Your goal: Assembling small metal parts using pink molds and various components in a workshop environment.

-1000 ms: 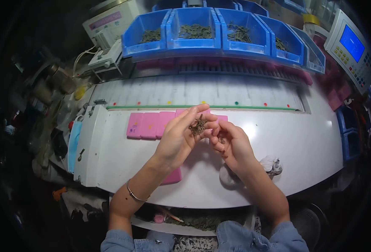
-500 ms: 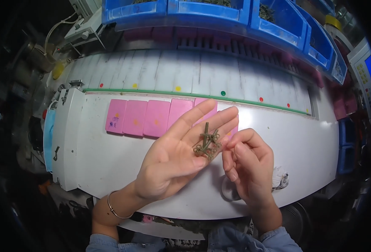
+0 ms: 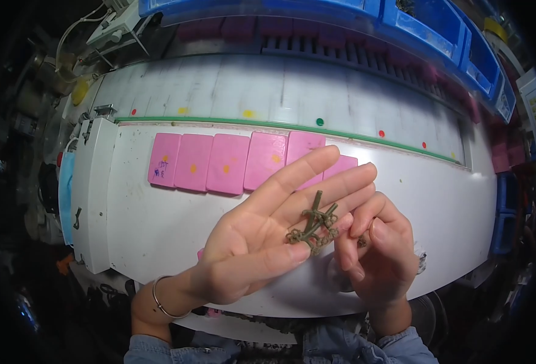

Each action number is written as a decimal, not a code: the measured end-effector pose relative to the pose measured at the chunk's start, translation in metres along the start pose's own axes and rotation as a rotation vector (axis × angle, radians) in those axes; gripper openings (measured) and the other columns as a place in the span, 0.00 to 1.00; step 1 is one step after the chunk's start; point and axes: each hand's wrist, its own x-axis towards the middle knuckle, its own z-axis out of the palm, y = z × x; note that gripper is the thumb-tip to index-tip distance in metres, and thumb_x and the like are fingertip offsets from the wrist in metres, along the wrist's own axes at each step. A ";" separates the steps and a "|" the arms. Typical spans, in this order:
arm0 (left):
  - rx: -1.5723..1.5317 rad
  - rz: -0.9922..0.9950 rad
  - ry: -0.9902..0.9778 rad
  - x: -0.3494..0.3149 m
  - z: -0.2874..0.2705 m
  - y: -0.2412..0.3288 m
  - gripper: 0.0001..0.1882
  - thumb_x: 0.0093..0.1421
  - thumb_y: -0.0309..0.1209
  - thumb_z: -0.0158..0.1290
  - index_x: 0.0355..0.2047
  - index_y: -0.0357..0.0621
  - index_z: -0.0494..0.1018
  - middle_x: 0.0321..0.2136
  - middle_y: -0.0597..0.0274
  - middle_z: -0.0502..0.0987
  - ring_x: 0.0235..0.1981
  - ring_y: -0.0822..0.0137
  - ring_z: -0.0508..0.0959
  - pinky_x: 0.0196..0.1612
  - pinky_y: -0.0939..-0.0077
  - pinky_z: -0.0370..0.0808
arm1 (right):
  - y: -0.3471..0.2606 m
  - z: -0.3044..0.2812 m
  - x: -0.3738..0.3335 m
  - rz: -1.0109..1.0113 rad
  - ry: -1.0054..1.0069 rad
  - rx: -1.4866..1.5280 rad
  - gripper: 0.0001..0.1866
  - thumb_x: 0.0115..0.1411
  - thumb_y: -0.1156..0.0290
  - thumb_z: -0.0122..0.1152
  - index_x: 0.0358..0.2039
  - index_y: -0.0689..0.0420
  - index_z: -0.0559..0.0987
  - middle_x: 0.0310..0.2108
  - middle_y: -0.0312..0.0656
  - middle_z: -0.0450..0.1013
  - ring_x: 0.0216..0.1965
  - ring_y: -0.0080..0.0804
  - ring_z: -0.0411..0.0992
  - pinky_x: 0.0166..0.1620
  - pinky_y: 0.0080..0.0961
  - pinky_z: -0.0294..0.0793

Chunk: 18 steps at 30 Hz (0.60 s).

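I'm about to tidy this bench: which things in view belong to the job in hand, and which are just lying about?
In the job:
- olive-green branched, looped pieces on the left hand's palm
- small brownish piece in the right hand's curled fingers

Seemingly just lying about:
- pink rectangular blocks, in a row
- light-blue mask-like sheet, far left

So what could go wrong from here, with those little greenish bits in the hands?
The greenish pieces lie on the open left hand with its thumb at their edge, so a tilt might drop some onto the white table. Their curled ends are bunched together, so pulling one could drag others along. The curled fingers of the right hand partly hide a small brownish piece, which might slip unnoticed.
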 end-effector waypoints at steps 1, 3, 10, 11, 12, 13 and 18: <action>0.000 -0.001 0.000 0.000 0.000 0.000 0.41 0.51 0.16 0.43 0.62 0.38 0.34 0.61 0.36 0.43 0.63 0.47 0.44 0.63 0.61 0.49 | 0.000 0.000 0.000 0.000 0.001 0.001 0.10 0.61 0.70 0.44 0.34 0.65 0.67 0.21 0.50 0.69 0.16 0.22 0.60 0.20 0.15 0.60; 0.032 -0.002 0.000 0.000 -0.001 0.001 0.41 0.51 0.16 0.42 0.62 0.37 0.35 0.60 0.35 0.43 0.63 0.46 0.45 0.63 0.62 0.50 | 0.000 0.000 0.000 0.003 -0.010 0.001 0.10 0.61 0.70 0.44 0.34 0.65 0.67 0.21 0.50 0.68 0.16 0.22 0.60 0.20 0.15 0.60; 0.073 0.008 -0.008 -0.001 -0.002 0.001 0.38 0.52 0.16 0.41 0.62 0.36 0.36 0.60 0.35 0.45 0.63 0.46 0.47 0.63 0.65 0.51 | 0.004 -0.001 0.000 -0.012 -0.032 0.069 0.10 0.60 0.71 0.43 0.35 0.65 0.67 0.22 0.51 0.69 0.17 0.24 0.62 0.20 0.16 0.61; 0.097 0.026 -0.018 -0.002 -0.004 0.000 0.38 0.52 0.15 0.40 0.62 0.35 0.37 0.60 0.35 0.45 0.63 0.46 0.47 0.63 0.65 0.51 | 0.004 -0.002 0.000 0.020 -0.040 0.123 0.11 0.61 0.69 0.41 0.36 0.66 0.66 0.24 0.53 0.69 0.17 0.26 0.64 0.21 0.17 0.63; 0.118 0.041 -0.030 -0.002 -0.006 -0.001 0.38 0.53 0.15 0.40 0.62 0.35 0.37 0.60 0.35 0.45 0.63 0.46 0.47 0.63 0.65 0.52 | 0.004 -0.002 -0.001 0.051 -0.044 0.176 0.13 0.61 0.68 0.40 0.37 0.66 0.66 0.25 0.55 0.69 0.18 0.29 0.66 0.21 0.18 0.65; 0.118 0.039 -0.030 -0.001 -0.007 -0.001 0.38 0.53 0.15 0.40 0.62 0.35 0.37 0.60 0.35 0.45 0.63 0.46 0.47 0.63 0.65 0.52 | 0.005 -0.004 -0.001 0.051 -0.042 0.176 0.13 0.61 0.68 0.40 0.37 0.66 0.66 0.25 0.55 0.69 0.18 0.29 0.66 0.21 0.18 0.65; 0.193 0.110 -0.055 0.000 -0.012 -0.004 0.36 0.54 0.16 0.39 0.61 0.34 0.38 0.60 0.35 0.46 0.63 0.47 0.48 0.62 0.65 0.52 | 0.012 -0.008 0.000 -0.005 -0.053 0.358 0.25 0.62 0.56 0.29 0.39 0.67 0.66 0.32 0.60 0.69 0.23 0.40 0.70 0.23 0.22 0.69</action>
